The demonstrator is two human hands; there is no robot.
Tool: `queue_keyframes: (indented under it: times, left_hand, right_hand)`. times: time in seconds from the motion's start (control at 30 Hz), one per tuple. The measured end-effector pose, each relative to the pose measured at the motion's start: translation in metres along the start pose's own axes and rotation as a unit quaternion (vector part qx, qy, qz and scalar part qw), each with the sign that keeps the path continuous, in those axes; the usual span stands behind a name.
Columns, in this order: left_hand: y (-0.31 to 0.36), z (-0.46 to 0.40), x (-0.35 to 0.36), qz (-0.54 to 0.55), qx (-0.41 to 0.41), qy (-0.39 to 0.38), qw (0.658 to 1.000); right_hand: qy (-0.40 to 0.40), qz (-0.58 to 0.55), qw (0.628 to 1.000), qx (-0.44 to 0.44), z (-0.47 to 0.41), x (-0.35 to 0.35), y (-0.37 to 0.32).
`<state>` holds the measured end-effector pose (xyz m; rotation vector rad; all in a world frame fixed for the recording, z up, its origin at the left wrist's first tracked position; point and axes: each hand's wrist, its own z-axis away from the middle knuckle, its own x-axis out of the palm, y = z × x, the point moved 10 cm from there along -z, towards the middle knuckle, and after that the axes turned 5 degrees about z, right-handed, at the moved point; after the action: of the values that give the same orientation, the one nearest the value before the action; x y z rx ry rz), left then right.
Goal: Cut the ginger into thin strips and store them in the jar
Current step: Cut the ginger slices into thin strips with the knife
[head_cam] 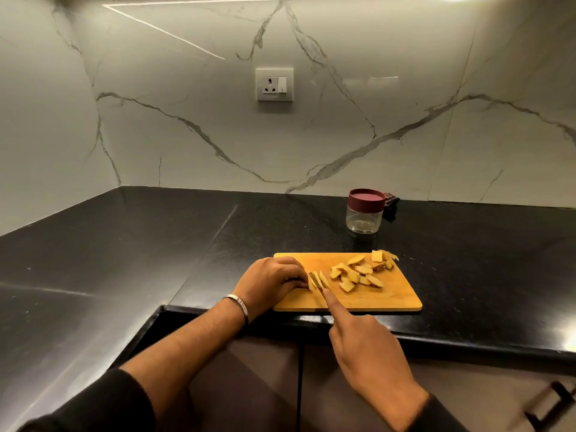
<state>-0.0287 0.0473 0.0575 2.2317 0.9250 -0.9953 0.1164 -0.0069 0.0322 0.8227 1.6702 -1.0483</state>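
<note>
Head view: the left hand pins a ginger piece with curled fingertips on the cutting board. Just right of it, the right hand grips a knife, forefinger along the blade. Cut slices lie beyond; the lidded jar stands behind on the bench.

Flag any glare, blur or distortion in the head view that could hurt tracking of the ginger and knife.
Head view: warm light, with glare streaks on the black countertop and a reflected strip on the marble wall; wide-angle bending curves the counter edge; the lower right corner is smeared; the knife is mostly hidden between the hands, left and right; ginger slices and cutting board are sharp.
</note>
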Motion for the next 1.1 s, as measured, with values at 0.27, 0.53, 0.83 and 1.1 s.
queue_keyframes:
  times: [0.27, 0.53, 0.83, 1.1]
  left_hand:
    - [0.000, 0.001, -0.002, 0.004, -0.002, 0.010, 1.000]
    - [0.000, 0.001, -0.003, 0.004, -0.005, 0.012, 1.000]
    - [-0.004, 0.002, -0.002, 0.010, -0.015, 0.012, 1.000]
    - [-0.005, 0.001, -0.001, 0.014, -0.015, 0.006, 1.000]
  right_hand:
    - [-0.002, -0.017, 1.000, -0.025, -0.021, 0.002, -0.015]
    - [-0.007, -0.014, 0.999, -0.040, -0.031, 0.008, -0.015]
    - [-0.036, 0.002, 0.999, -0.034, -0.016, 0.008, -0.007]
    - [-0.060, 0.118, 0.991, -0.011, 0.016, 0.013, 0.002]
